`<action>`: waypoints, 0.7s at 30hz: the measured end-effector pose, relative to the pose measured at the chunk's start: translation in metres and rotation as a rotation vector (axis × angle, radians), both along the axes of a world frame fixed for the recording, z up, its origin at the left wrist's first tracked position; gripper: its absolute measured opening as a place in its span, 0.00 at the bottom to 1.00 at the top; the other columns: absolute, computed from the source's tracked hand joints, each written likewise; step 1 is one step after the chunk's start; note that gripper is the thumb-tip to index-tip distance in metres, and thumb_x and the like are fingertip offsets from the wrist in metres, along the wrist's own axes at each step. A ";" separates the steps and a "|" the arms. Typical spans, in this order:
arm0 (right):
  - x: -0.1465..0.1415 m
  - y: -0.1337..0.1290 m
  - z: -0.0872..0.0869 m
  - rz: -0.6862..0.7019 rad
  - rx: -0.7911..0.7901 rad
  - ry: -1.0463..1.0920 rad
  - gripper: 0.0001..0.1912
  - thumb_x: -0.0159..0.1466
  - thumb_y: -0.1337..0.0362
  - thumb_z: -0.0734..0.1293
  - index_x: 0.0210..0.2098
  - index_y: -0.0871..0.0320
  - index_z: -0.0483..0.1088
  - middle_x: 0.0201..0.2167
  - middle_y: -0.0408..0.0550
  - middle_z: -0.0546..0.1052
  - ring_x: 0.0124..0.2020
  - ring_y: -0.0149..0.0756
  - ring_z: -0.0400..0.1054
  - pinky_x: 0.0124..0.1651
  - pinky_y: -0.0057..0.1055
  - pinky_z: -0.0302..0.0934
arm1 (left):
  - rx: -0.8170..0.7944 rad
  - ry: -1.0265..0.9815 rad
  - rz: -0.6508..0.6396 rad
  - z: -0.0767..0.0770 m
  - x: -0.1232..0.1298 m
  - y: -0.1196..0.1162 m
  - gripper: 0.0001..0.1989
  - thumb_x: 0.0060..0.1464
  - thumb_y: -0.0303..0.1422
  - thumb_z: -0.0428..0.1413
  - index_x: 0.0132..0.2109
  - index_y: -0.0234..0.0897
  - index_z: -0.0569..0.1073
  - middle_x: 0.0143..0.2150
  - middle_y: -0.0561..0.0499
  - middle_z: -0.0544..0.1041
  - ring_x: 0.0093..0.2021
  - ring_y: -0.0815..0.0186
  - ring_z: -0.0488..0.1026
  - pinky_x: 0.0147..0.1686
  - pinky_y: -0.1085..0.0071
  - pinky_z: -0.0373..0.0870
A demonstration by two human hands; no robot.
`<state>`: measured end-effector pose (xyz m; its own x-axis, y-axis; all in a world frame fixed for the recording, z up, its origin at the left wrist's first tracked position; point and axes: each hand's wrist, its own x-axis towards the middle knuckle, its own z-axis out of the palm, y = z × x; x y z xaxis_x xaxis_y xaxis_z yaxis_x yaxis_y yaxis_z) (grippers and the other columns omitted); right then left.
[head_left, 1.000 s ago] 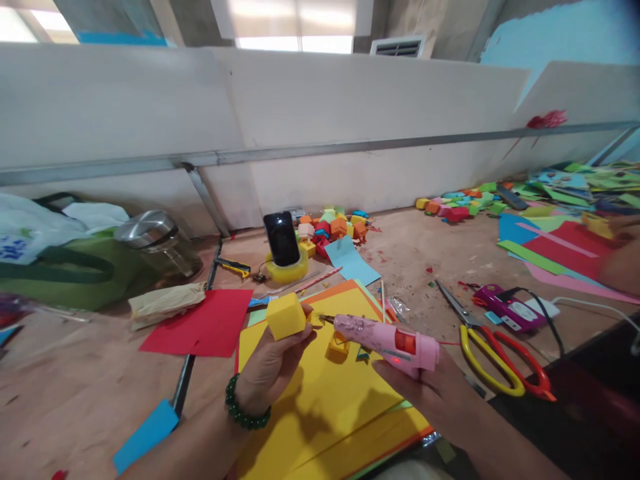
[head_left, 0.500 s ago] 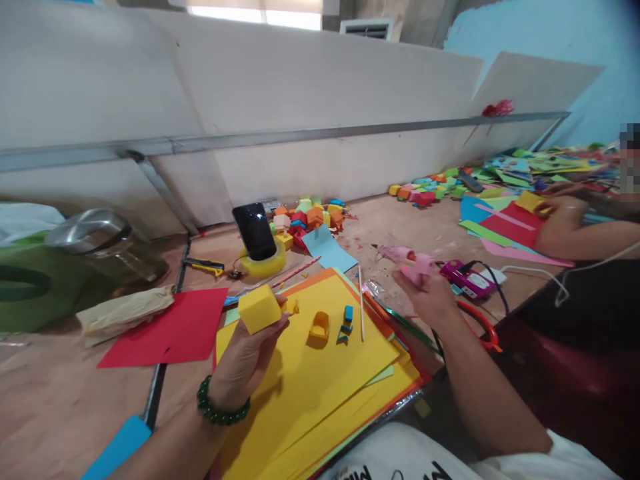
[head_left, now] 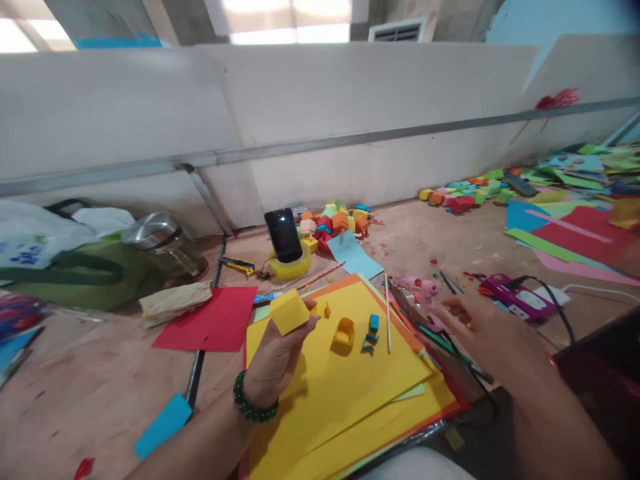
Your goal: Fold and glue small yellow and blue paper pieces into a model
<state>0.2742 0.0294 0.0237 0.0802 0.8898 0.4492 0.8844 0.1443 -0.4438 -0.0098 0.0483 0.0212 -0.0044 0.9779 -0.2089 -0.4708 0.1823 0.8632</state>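
My left hand (head_left: 280, 353), with a green bead bracelet at the wrist, pinches a yellow paper cube (head_left: 289, 311) above a stack of yellow sheets (head_left: 320, 400). My right hand (head_left: 475, 323) is just to the right of a pink glue gun (head_left: 420, 288), its fingers loosely apart and somewhat blurred. The glue gun lies on the table by the stack's right edge. On the sheets sit a small open yellow paper piece (head_left: 344, 333), small blue paper pieces (head_left: 373, 325) and a thin stick (head_left: 388, 313).
A phone (head_left: 284, 235) leans in a yellow tape roll (head_left: 290, 265), beside piled paper cubes (head_left: 340, 221). Leftward are a red sheet (head_left: 215, 323), a box cutter (head_left: 239, 265) and a glass bottle (head_left: 170, 247). A purple power strip (head_left: 517, 297) with cables is at right.
My right hand has let go of the glue gun, which now lies on the table, and has drawn back to the right. The view has turned left. My left hand keeps the cube.
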 end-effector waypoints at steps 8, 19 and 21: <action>-0.099 -0.012 0.033 0.627 0.339 -0.031 0.18 0.62 0.69 0.62 0.52 0.54 0.65 0.46 0.54 0.75 0.48 0.41 0.70 0.47 0.38 0.70 | -0.001 -0.016 -0.113 -0.012 0.013 -0.015 0.16 0.37 0.30 0.69 0.37 0.37 0.78 0.35 0.52 0.78 0.41 0.64 0.73 0.44 0.70 0.68; -0.113 0.002 0.017 0.721 0.208 -0.135 0.19 0.58 0.76 0.61 0.47 0.59 0.70 0.50 0.55 0.74 0.50 0.43 0.68 0.53 0.43 0.66 | 0.063 0.215 -0.277 -0.008 0.021 -0.014 0.07 0.45 0.34 0.62 0.31 0.35 0.76 0.32 0.48 0.78 0.41 0.58 0.73 0.40 0.67 0.68; -0.113 0.005 0.018 0.699 0.239 -0.151 0.12 0.63 0.72 0.61 0.44 0.59 0.70 0.47 0.55 0.76 0.47 0.41 0.70 0.49 0.41 0.68 | 0.033 0.226 -0.239 -0.009 0.019 -0.015 0.07 0.45 0.35 0.61 0.29 0.35 0.75 0.33 0.48 0.78 0.40 0.60 0.72 0.38 0.69 0.67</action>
